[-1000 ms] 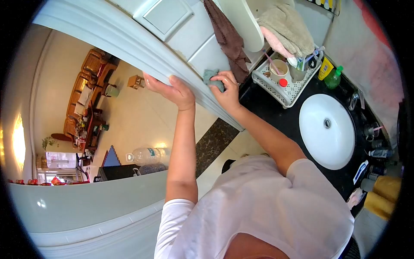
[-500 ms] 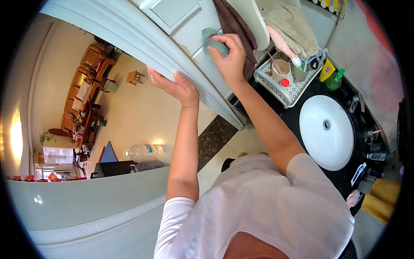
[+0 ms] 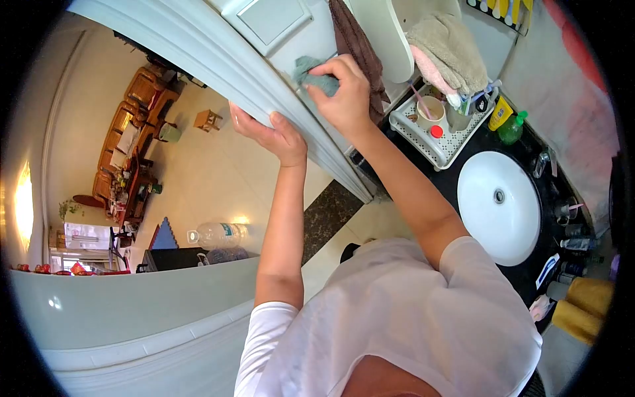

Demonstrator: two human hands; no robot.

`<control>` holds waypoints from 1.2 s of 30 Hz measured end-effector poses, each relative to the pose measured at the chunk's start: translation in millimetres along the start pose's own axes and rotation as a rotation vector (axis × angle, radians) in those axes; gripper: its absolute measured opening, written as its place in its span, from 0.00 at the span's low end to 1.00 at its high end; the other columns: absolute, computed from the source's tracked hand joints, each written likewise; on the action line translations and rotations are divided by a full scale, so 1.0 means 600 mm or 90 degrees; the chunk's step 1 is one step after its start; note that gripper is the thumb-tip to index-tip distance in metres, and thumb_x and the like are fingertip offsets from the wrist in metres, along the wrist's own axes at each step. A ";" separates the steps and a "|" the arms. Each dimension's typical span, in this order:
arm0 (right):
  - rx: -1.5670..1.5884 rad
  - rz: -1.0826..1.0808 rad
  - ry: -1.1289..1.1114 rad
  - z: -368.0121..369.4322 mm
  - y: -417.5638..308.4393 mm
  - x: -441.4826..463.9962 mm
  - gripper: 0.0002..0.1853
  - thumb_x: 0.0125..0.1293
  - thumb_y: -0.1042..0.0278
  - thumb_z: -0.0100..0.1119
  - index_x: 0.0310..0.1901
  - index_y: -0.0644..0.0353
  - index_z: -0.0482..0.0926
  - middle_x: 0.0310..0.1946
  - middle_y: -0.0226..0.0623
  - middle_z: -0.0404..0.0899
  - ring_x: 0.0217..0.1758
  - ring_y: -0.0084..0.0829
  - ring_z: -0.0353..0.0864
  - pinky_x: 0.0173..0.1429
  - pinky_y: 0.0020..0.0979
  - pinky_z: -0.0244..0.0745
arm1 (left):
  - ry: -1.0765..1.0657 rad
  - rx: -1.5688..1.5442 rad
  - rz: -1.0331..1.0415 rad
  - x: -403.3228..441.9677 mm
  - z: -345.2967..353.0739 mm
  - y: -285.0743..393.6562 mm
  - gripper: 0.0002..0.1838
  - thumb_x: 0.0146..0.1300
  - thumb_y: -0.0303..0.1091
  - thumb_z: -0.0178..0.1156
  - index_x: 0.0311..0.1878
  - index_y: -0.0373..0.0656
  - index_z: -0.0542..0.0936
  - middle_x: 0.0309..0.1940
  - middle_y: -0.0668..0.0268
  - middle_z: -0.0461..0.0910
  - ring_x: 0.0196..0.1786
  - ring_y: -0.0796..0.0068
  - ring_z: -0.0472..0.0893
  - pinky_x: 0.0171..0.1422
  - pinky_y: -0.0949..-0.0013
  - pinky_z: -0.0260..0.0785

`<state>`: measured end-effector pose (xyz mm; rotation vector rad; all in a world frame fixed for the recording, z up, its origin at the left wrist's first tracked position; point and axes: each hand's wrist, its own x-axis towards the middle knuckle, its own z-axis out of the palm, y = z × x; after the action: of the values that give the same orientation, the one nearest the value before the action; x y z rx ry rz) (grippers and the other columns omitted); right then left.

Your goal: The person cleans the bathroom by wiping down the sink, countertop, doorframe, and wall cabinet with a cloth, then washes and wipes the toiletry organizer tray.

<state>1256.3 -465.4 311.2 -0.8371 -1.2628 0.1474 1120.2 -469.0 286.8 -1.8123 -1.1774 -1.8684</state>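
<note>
And here's the greenish cloth (image 3: pixel 308 69), bunched up at the white wall, between the door frame (image 3: pixel 218 66) and the brown towel (image 3: pixel 360 54), just below the switch panel (image 3: pixel 268 21). The right hand (image 3: pixel 344 96) has it gathered, thumb below and fingers curled over the top, a firm grasp with part of the cloth poking out past the fingertips. Over to the right, the white tray (image 3: pixel 444 159) carries a pale cup (image 3: pixel 432 123) with a pink toothbrush (image 3: pixel 421 101) leaning in it, a red-capped item (image 3: pixel 436 132) just beside, and a clear cup (image 3: pixel 457 121) with brushes standing in it. Next, the white basin (image 3: pixel 496 231), set in the black counter (image 3: pixel 456 186), shows its bare bowl and round drain (image 3: pixel 499 196). Now the arms: the right one reaches up and across from the counter side, elbow bent, wrist angled toward the wall. The left forearm rises nearly upright, and the left hand (image 3: pixel 274 137) is open at the frame's edge, palm tipped up, thumb apart from the fingers, gripping no loose object.
</note>
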 end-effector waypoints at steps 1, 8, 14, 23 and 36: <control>-0.024 0.013 0.032 -0.001 0.011 0.002 0.13 0.44 0.74 0.72 0.33 0.58 0.80 0.34 0.39 0.77 0.39 0.42 0.79 0.43 0.36 0.75 | 0.000 0.001 0.000 0.000 -0.002 0.001 0.40 0.73 0.57 0.40 0.71 0.29 0.51 0.70 0.44 0.54 0.71 0.47 0.53 0.74 0.47 0.43; -0.021 -0.004 -0.015 -0.001 -0.010 -0.001 0.10 0.45 0.74 0.70 0.31 0.60 0.80 0.33 0.39 0.77 0.37 0.41 0.79 0.43 0.35 0.75 | 0.008 0.010 -0.011 -0.002 0.002 0.001 0.39 0.73 0.56 0.40 0.71 0.29 0.51 0.70 0.44 0.54 0.71 0.47 0.53 0.74 0.47 0.43; -0.061 0.075 0.074 -0.009 0.037 0.006 0.12 0.46 0.70 0.71 0.34 0.55 0.80 0.36 0.37 0.78 0.41 0.44 0.79 0.44 0.39 0.75 | -0.008 0.016 -0.005 -0.005 -0.003 0.002 0.38 0.73 0.54 0.40 0.71 0.29 0.51 0.70 0.44 0.53 0.71 0.47 0.53 0.74 0.46 0.42; -0.049 0.226 0.016 -0.014 0.115 -0.175 0.13 0.48 0.70 0.72 0.36 0.57 0.78 0.36 0.40 0.77 0.41 0.42 0.78 0.46 0.38 0.73 | -0.008 0.038 0.033 -0.002 0.000 -0.001 0.39 0.74 0.57 0.35 0.71 0.30 0.49 0.66 0.46 0.56 0.66 0.50 0.56 0.71 0.49 0.45; 0.085 0.396 -0.029 0.014 0.122 -0.222 0.15 0.47 0.69 0.74 0.34 0.61 0.77 0.33 0.37 0.78 0.36 0.32 0.78 0.43 0.32 0.72 | -0.014 0.022 0.007 -0.007 -0.002 -0.003 0.40 0.73 0.58 0.37 0.71 0.30 0.49 0.66 0.44 0.55 0.67 0.50 0.55 0.72 0.49 0.44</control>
<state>1228.7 -480.5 162.5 -1.0921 -0.9869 0.7427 1118.6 -470.1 282.3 -1.8223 -1.1980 -1.8147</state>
